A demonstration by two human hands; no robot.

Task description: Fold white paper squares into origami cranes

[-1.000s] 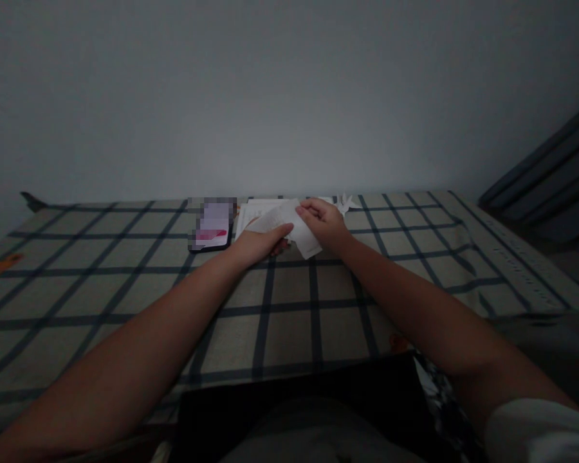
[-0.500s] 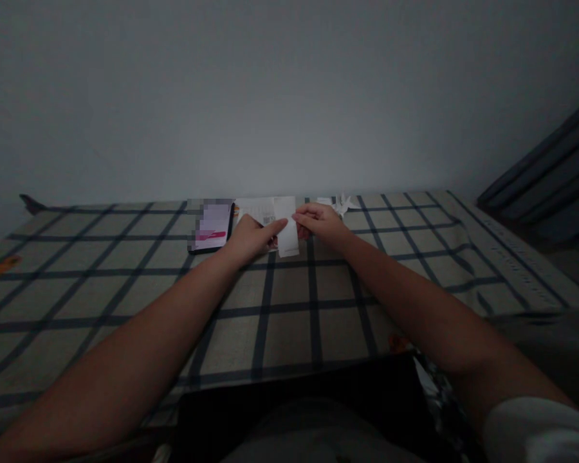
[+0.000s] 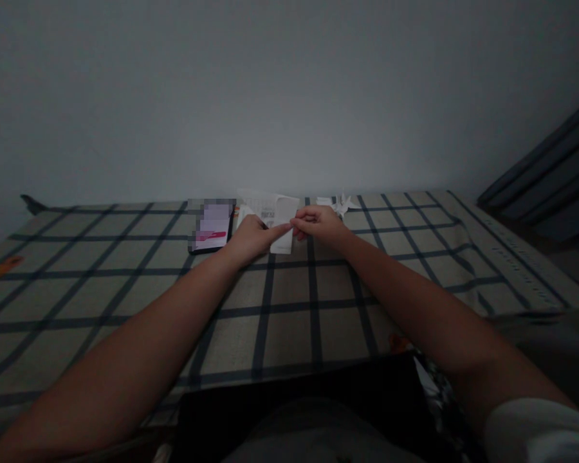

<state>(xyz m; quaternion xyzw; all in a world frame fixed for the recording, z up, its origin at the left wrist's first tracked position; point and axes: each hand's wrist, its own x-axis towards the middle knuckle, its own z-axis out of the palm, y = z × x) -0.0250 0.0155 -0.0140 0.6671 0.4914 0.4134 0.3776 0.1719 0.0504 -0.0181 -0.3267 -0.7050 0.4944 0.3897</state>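
A sheet of white paper (image 3: 284, 211) with a folded-over strip is held up between my hands above the cloth. Faint print shows on its left part. My left hand (image 3: 253, 238) grips it from the left, thumb stretched across the folded strip and the other fingers hidden behind. At the paper's right edge, my right hand (image 3: 318, 222) has thumb and fingertips pinched together on the sheet. Just beyond the right hand lies a folded white paper piece (image 3: 345, 205) with pointed tips.
A phone (image 3: 215, 225) with a lit screen, partly blurred out, lies left of my left hand. A checked cloth (image 3: 289, 289) covers the table. Behind it rises a plain wall (image 3: 289, 96); a dark curtain (image 3: 554, 167) hangs at the right.
The paper has tilted, with its folded strip leaning to the right at the top. My left thumb has slid slightly rightward over it. The phone has stayed put.
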